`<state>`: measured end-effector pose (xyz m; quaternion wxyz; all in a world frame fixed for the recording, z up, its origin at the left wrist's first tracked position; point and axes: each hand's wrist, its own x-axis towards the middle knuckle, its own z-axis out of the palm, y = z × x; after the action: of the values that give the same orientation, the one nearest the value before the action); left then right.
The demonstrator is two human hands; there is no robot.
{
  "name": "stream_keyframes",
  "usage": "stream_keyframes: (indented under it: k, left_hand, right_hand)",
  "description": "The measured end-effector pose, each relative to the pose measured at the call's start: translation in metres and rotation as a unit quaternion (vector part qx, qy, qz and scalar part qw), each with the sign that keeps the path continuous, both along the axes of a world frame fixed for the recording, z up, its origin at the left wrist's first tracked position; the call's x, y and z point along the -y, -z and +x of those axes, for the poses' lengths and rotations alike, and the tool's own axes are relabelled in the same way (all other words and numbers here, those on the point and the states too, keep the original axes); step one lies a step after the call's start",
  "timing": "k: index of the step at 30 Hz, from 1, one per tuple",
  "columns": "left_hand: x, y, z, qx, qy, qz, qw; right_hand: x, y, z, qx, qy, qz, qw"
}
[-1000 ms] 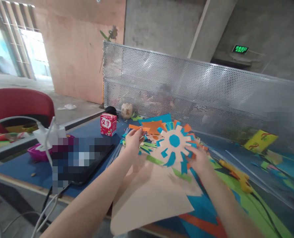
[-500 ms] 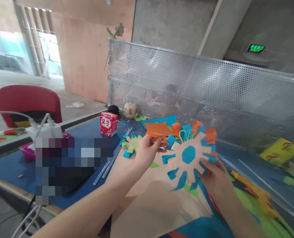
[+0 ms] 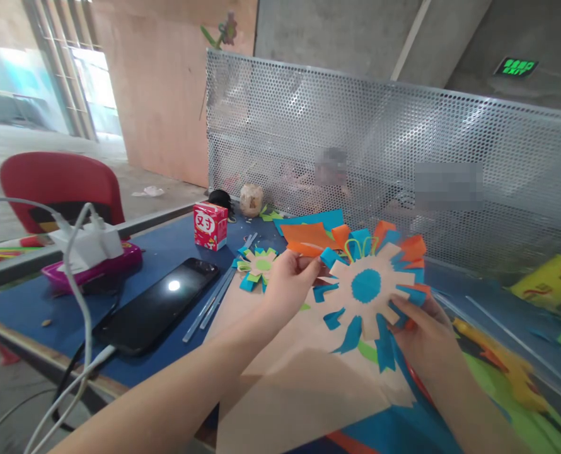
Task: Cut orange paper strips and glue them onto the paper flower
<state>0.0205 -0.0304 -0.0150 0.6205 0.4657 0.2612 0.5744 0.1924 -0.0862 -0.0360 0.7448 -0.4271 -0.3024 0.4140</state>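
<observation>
My right hand grips a layered paper flower by its lower right edge, thumb in front. The flower has a tan fringed disc, a blue round centre, and blue and orange petals, some looped over. Close to its left edge, my left hand has thumb and fingers pinched together; orange paper shows just behind them, but what they hold is hidden. A smaller paper flower with a green centre lies beyond my left wrist. Beneath both hands is a large tan paper sheet.
On the blue table stand a red box and a phone on a white cable. Clear glue sticks lie beside it. A yellow glue gun is at right. A perforated metal screen borders the back.
The view has shifted slightly, so the things on the table sit a little differently in frame. The flower has turned a little in my right hand; my left hand stays pinched beside it.
</observation>
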Motion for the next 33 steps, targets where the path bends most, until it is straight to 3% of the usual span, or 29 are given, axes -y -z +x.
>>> stream_keyframes:
  k: [11, 16, 28, 33]
  left_hand:
    - [-0.0008, 0.0021, -0.0017, -0.003, -0.013, -0.004, 1.000]
    - [-0.0010, 0.0028, -0.0018, 0.006, -0.011, -0.020, 1.000]
    - [-0.0019, 0.0028, -0.0014, 0.085, 0.048, -0.034, 0.995]
    - [-0.0065, 0.0083, -0.0013, 0.071, 0.017, -0.018, 0.997]
  right_hand:
    - [-0.0015, 0.0065, 0.0073, 0.020, -0.012, 0.036, 0.999]
    - [-0.0026, 0.0060, 0.0072, 0.011, 0.016, 0.026, 0.999]
    - [-0.0023, 0.0024, 0.0015, 0.017, 0.006, 0.023, 1.000]
    - [-0.0024, 0.0017, -0.0005, 0.005, 0.007, 0.020, 1.000]
